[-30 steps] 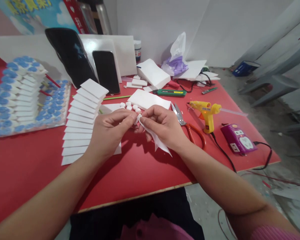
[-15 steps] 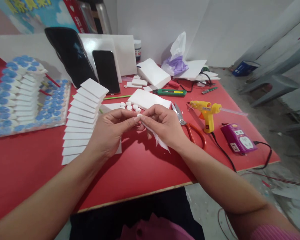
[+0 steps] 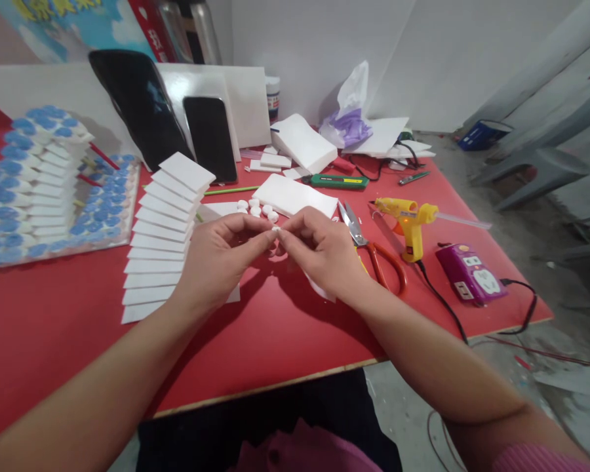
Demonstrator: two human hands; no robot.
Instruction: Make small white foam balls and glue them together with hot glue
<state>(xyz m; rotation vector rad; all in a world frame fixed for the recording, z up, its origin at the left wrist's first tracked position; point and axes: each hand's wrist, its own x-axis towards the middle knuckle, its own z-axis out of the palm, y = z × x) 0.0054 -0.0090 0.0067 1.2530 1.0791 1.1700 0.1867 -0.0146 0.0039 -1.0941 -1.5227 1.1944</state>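
My left hand (image 3: 219,255) and my right hand (image 3: 324,252) meet over the middle of the red table. Their thumbs and forefingers pinch a small folded bit of white tissue strip (image 3: 276,229); the fingers hide most of it. The strip's loose end shows under my right hand. Just beyond the fingertips sit several small white tissue rolls (image 3: 255,210). Beside my left hand, white rectangular pieces (image 3: 158,246) overlap in a curved, fanned stair shape. Scissors (image 3: 373,252) with orange handles lie by my right hand.
At right are a yellow glue gun (image 3: 407,219) and purple power socket (image 3: 472,274). A blue-and-white model staircase (image 3: 24,190) stands left. Behind are a phone (image 3: 210,139), white foam block (image 3: 305,144), green cutter (image 3: 337,181) and purple tissue pack (image 3: 348,128).
My fingers have shifted slightly around the pinched tissue, and less of its loose end shows below my right hand. The things on the table have stayed put.
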